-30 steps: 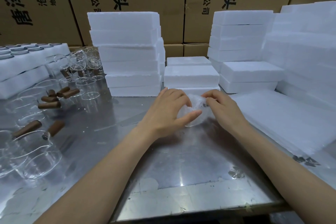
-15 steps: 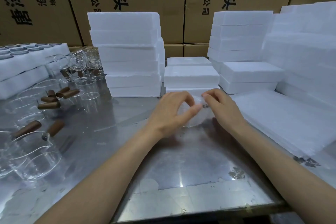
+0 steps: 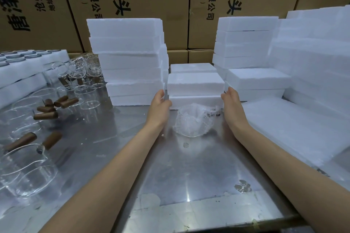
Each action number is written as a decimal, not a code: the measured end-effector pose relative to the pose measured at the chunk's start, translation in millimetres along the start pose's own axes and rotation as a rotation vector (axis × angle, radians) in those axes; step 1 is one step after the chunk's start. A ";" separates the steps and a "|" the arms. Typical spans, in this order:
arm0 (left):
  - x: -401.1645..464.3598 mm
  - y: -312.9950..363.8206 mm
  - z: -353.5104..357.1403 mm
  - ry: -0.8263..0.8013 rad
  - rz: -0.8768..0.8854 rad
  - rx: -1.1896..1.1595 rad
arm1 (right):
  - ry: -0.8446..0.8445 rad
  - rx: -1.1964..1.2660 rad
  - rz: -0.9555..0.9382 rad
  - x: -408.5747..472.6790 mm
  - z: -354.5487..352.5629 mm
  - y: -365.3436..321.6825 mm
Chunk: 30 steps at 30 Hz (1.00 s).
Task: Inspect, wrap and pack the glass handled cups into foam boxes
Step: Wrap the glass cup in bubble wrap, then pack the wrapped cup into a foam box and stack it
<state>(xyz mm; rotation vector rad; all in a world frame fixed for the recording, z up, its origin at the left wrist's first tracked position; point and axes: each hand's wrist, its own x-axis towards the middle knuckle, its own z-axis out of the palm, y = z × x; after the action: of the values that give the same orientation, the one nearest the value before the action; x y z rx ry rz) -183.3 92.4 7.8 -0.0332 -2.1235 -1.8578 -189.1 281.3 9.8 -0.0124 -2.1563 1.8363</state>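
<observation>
Your left hand (image 3: pixel 160 103) and right hand (image 3: pixel 232 100) are on the two ends of the foam box (image 3: pixel 196 83) straight ahead, fingers mostly straight, flat against its end faces. Neither hand has closed round anything; I can't tell whether you're squeezing it yet or only touching. My read: you're bracketing the lid to lift it off the bottom half (image 3: pixel 195 100), so the box opens for the wrapped cup (image 3: pixel 192 122). That cup is in neither hand. It sits on the steel table (image 3: pixel 170 176) between your wrists, just in front of the box and close enough to drop in once the lid is off. It looks like a rounded glass bowl shape under crinkled clear wrap, with the wrap bunched loosely at the top and trailing toward your right hand; the handle isn't clearly visible through it. Wrap step looks done, pack step not yet. Bare cups with brown handles (image 3: pixel 45 115) lie on their sides to your left, within reach of the left hand, probably the queue. Tall box stacks (image 3: pixel 128 60) stand left and right of your target, and flat foam sheets (image 3: pixel 295 128) lie to your right. Tight gaps beside the box, so lift straight up or you'll likely bump the left stack.
</observation>
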 end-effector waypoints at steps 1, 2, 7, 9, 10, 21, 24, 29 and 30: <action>0.7 -0.1 1.2 -0.021 0.008 -0.001 | -0.004 0.012 0.011 1.0 0.7 0.6; 2.0 -0.4 1.8 -0.043 0.016 0.001 | -0.009 0.024 0.025 0.9 1.4 0.0; 7.6 -5.4 1.9 -0.053 0.024 -0.015 | 0.009 0.059 0.048 -0.3 -0.1 -1.0; 8.2 -4.7 0.5 -0.038 0.000 0.026 | 0.019 0.073 0.058 0.1 -1.8 -0.3; 8.5 -6.1 -0.1 -0.030 0.008 0.051 | 0.027 0.069 0.052 -0.1 -2.4 -0.3; -3.0 4.1 6.4 0.055 0.098 0.156 | 0.177 0.008 0.053 0.5 -8.9 -10.5; -10.3 13.6 8.6 0.014 0.171 0.123 | 0.221 0.061 0.017 -0.4 -11.5 -16.2; -24.0 23.8 12.0 -0.158 0.343 0.258 | 0.366 0.289 0.009 1.9 -32.3 -32.3; -26.8 24.0 13.4 -0.199 0.380 0.313 | 0.391 0.344 0.019 2.4 -37.2 -33.8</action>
<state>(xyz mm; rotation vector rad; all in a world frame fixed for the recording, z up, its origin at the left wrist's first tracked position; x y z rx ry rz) -155.4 114.2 22.7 -0.5296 -2.3170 -1.3421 -176.1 311.5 47.8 -0.2901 -1.5702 1.9952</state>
